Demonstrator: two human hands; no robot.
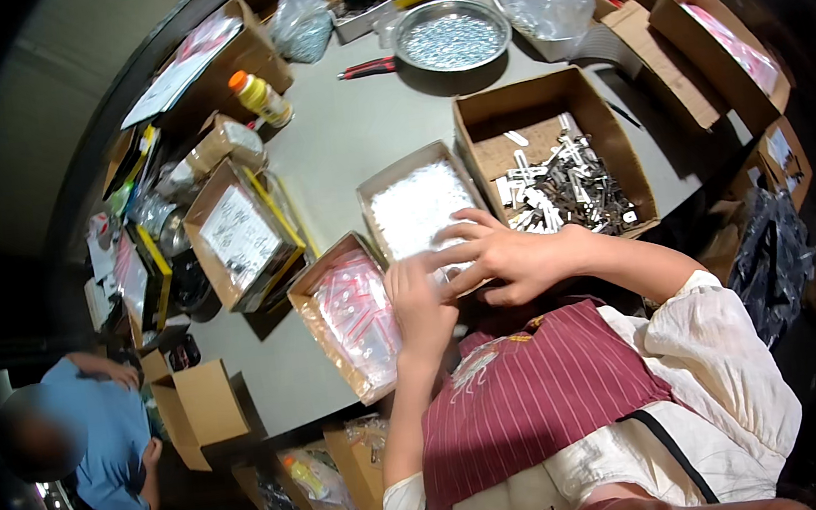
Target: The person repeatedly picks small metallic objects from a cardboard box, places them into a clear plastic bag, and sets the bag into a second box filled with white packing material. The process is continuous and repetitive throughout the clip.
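Head view: both hands meet at the near edge of the box of white pieces (414, 204), left hand (420, 306) with fingers curled, right hand (507, 256) with fingers spread; what they pinch I cannot tell. Box of clear bags (349, 314) lies just left, box of metal parts (560, 172) just right, metal bowl (451, 34) far back.

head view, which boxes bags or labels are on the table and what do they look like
Open cardboard box, right of centre: brown, holds grey metal parts.
Box of white pieces, under the right hand.
Box of clear bags, beside the left hand.
Yellow bottle, orange cap, far left.
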